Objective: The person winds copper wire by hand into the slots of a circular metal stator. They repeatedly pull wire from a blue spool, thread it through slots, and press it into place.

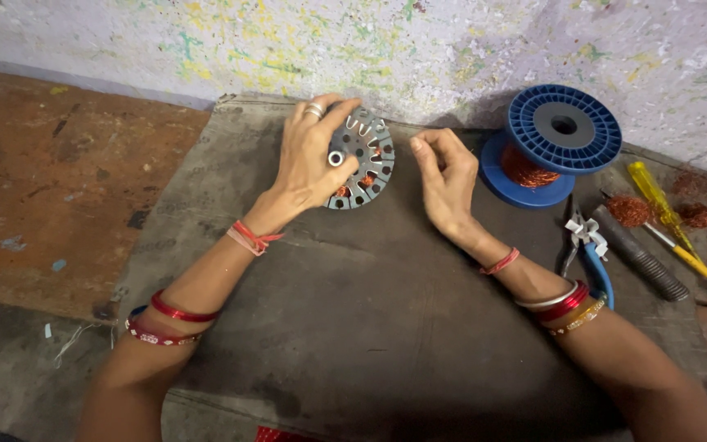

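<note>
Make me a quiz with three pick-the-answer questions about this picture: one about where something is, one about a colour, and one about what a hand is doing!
1. Where is the wire spool?
A. Right of both hands
B. Left of both hands
C. Under the left hand

2. What colour is the spool?
A. Green
B. Blue
C. White

3. What is the left hand doing?
A. Lying flat on the mat
B. Gripping the screwdriver
C. Holding the round slotted metal core

Answers: 1 A, it stands beyond the right hand, near the pliers. 2 B, both rims are blue. 3 C, its fingers wrap the core's edge.
</note>
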